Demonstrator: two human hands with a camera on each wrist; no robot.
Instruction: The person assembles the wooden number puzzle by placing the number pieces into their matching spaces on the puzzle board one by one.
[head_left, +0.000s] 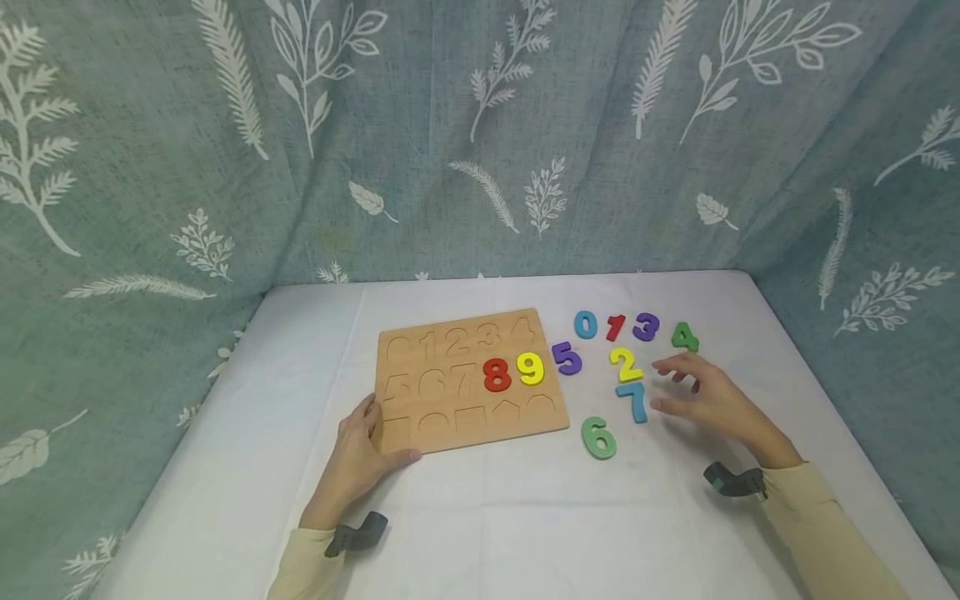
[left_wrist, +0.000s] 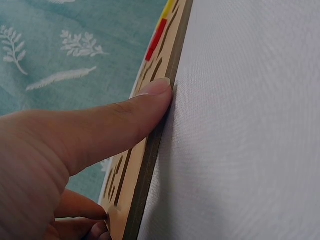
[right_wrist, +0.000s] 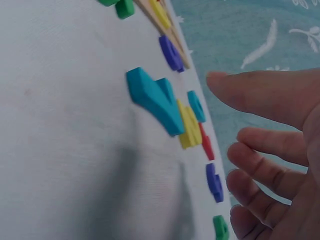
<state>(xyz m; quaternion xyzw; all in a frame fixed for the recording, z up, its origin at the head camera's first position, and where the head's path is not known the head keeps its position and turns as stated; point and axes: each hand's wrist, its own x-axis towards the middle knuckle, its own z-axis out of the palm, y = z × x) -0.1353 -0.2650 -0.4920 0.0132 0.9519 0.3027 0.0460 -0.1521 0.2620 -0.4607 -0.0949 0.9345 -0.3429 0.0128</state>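
Observation:
A wooden number puzzle board (head_left: 431, 404) lies on the white cloth, with the red 8 (head_left: 497, 375) and yellow 9 (head_left: 530, 368) in its middle row. My left hand (head_left: 358, 454) holds its near left corner, the thumb (left_wrist: 145, 107) along the front edge and the fingers at the left side. To the right of the board my right hand (head_left: 708, 400) hovers with parted, slightly bent fingers and nothing between them. Closest to it are the blue 7 (head_left: 637, 402), the yellow 2 (head_left: 626, 365) and the green 4 (head_left: 685, 337). The right wrist view shows the blue 7 lying flat.
Other loose numbers lie right of the board: a blue 0 (head_left: 586, 324), red 1 (head_left: 615, 327), purple 3 (head_left: 646, 327), purple 5 (head_left: 567, 358) and light green 6 (head_left: 598, 438). A leaf-patterned curtain (head_left: 420, 183) encloses the table's back and sides.

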